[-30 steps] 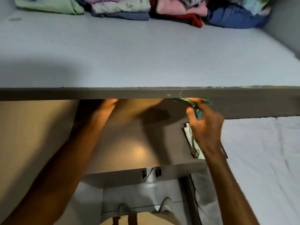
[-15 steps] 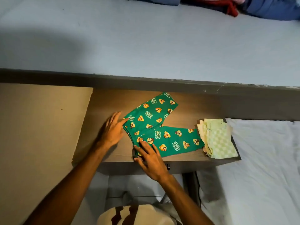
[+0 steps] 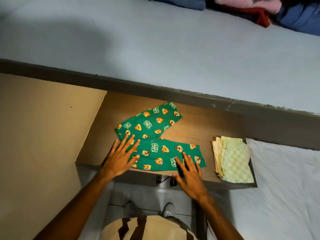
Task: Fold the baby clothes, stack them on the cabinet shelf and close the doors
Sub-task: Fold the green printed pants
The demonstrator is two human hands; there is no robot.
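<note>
Here, in the head view, a pair of green baby trousers [image 3: 160,139] printed with cartoon chipmunks lies spread flat on a brown wooden surface [image 3: 204,129], its two legs splayed apart in a V, one leg reaching up toward a dark ledge [image 3: 121,80] and the other running right along the front edge. The left hand [image 3: 121,157] lies flat with fingers straight and spread, pressing on the waist end of the trousers. The right hand [image 3: 189,172] is also flat with fingers straight, its fingertips on the lower leg near the hem and its palm over the front edge of the surface; the two hands are apart and grip nothing. Just to the right of the trousers, not touching them, sits a folded stack of pale green checked cloths [image 3: 232,161]. Beyond the ledge, on a pale blue-grey shelf [image 3: 155,40], folded clothes [image 3: 259,13] in pink, red and blue lie at the top right.
</note>
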